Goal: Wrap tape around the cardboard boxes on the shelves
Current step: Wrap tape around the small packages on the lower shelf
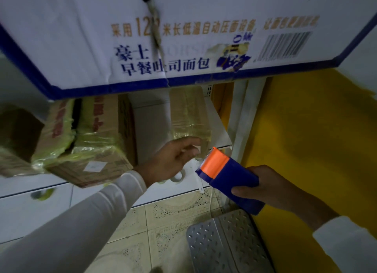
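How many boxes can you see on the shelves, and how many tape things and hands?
White boxes: 1
Brown boxes: 4
Tape dispensers: 1
Hands: 2, left hand, right hand
Total: 8

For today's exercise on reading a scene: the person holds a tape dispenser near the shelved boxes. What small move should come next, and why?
Probably draw the tape end out to the small brown box. The right hand grips the blue and orange tape dispenser, cutter pointed at the shelf, while the left hand pinches something pale, likely the tape end, beside that box's front.
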Demonstrator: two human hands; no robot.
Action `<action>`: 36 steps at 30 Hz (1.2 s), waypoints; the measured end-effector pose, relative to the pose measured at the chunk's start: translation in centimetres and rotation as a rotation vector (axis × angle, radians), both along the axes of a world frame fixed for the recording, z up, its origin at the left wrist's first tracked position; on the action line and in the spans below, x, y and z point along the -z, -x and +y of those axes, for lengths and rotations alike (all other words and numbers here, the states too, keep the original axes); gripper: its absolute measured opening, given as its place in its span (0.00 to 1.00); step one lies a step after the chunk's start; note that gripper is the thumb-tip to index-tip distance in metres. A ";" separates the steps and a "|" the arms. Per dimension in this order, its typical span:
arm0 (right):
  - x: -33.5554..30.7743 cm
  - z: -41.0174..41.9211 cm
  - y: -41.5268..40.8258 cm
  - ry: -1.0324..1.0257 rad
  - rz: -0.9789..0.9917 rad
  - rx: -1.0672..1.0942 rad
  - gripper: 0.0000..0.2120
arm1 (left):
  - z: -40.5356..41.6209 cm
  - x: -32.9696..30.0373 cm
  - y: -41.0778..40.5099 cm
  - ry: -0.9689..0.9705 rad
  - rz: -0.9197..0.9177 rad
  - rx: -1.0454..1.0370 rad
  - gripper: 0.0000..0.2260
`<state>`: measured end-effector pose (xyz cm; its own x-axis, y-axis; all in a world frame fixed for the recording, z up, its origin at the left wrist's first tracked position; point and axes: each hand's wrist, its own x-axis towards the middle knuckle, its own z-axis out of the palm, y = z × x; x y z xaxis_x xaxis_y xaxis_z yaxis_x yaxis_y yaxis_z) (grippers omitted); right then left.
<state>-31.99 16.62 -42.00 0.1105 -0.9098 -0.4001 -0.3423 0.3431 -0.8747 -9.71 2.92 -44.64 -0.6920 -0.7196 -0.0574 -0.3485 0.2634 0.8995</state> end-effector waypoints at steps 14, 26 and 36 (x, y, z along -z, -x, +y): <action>-1.1 -1.8 -0.4 -0.003 0.076 -0.193 0.07 | 1.9 -0.8 -1.5 -0.215 0.045 -0.036 0.08; -6.8 -7.9 4.3 -0.128 0.372 -0.261 0.08 | -2.2 -0.7 -5.0 -0.026 0.193 -0.452 0.12; -5.8 -10.4 5.6 -0.176 0.407 -0.204 0.13 | -4.1 1.8 -2.7 -0.080 0.051 -0.550 0.13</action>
<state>-37.56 6.21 -36.16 0.0821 -0.8006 -0.5936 -0.7203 0.3639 -0.5906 -7.05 -1.15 -46.41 -0.2189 -0.9703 -0.1030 -0.3707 -0.0150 0.9286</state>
